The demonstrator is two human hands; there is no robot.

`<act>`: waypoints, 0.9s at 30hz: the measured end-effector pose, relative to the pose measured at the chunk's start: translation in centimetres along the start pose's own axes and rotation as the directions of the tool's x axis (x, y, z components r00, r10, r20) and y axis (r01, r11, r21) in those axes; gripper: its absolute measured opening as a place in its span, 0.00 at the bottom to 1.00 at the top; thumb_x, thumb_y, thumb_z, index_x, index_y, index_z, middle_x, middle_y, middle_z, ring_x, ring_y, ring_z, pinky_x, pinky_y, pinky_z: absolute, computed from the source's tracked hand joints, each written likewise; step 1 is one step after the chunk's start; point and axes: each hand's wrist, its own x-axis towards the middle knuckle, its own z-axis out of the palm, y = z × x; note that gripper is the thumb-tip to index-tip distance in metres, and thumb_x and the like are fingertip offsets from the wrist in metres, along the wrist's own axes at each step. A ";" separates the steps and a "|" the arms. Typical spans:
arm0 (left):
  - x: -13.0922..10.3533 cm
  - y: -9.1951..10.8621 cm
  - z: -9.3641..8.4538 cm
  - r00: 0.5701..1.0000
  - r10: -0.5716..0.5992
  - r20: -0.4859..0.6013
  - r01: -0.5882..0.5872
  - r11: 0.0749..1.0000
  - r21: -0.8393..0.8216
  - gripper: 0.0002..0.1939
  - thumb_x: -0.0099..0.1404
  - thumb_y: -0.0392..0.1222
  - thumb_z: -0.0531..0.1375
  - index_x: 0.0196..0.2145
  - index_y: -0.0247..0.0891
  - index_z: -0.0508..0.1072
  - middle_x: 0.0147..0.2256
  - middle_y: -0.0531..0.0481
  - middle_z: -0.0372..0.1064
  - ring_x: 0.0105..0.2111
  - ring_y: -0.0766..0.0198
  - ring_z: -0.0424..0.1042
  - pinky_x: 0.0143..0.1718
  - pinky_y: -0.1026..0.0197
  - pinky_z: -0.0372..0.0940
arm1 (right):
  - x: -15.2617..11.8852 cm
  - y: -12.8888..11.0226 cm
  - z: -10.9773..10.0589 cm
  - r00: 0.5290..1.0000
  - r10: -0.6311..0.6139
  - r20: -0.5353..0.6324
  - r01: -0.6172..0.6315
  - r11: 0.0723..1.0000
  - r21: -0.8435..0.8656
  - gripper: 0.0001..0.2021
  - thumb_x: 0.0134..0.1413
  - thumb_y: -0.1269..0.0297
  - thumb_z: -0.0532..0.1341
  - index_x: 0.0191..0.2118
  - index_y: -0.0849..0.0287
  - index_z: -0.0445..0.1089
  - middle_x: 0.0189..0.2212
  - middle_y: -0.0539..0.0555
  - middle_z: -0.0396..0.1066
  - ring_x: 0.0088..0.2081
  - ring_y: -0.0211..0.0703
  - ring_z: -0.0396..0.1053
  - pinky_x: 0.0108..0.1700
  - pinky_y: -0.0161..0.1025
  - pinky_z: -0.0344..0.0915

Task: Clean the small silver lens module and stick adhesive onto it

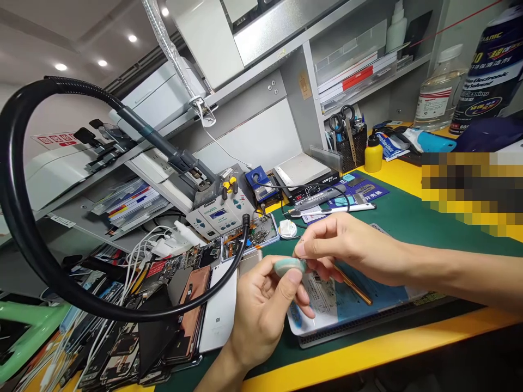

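My left hand (261,310) grips a small pale green round disc (289,265) between thumb and fingers. Close against it, my right hand (343,242) pinches thumb and fingertip together at the disc's far edge. Whatever sits in that pinch is too small to make out. A slim gold rod (357,288), like a screwdriver, slants out beneath the right hand's fingers; whether those fingers hold it is hidden. Below both hands lies a flat, partly blue board (384,288) with printed labels, set on a dark perforated base.
A hot-air station (220,215) with a thick black hose (20,228) arching across the left stands behind. Stacked phone parts (134,343), a white phone (218,307) and a parts tray (261,234) crowd the left. A yellow bottle (373,154) stands near a pen holder (353,147).
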 end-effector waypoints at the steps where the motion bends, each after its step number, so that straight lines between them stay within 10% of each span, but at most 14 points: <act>1: 0.0 0.0 0.0 1.000 0.014 -0.008 -0.013 1.000 0.009 0.12 0.70 0.46 0.59 0.37 0.33 0.71 0.25 0.51 0.71 0.22 0.66 0.75 0.27 0.64 0.69 | 0.0 0.0 0.0 1.000 -0.012 0.004 0.012 1.000 -0.018 0.08 0.52 0.65 0.64 0.28 0.65 0.75 0.17 0.49 0.68 0.19 0.33 0.62 0.21 0.30 0.60; 14: 0.0 -0.2 0.3 0.983 0.176 -0.047 -0.172 0.982 0.079 0.09 0.69 0.40 0.61 0.45 0.33 0.73 0.37 0.44 0.75 0.33 0.60 0.77 0.33 0.60 0.74 | -0.3 0.2 -0.3 0.992 -0.114 0.052 0.119 0.986 -0.114 0.09 0.55 0.63 0.65 0.28 0.64 0.73 0.19 0.49 0.69 0.19 0.33 0.63 0.23 0.31 0.61; 27: 1.1 -0.2 -0.9 0.983 -0.050 0.176 0.126 0.883 -0.453 0.07 0.68 0.37 0.57 0.37 0.30 0.71 0.32 0.46 0.68 0.25 0.66 0.69 0.19 0.64 0.70 | -0.1 0.1 -0.3 0.994 -0.060 0.096 0.060 0.998 0.000 0.09 0.53 0.63 0.68 0.34 0.65 0.78 0.21 0.50 0.71 0.21 0.33 0.64 0.23 0.31 0.62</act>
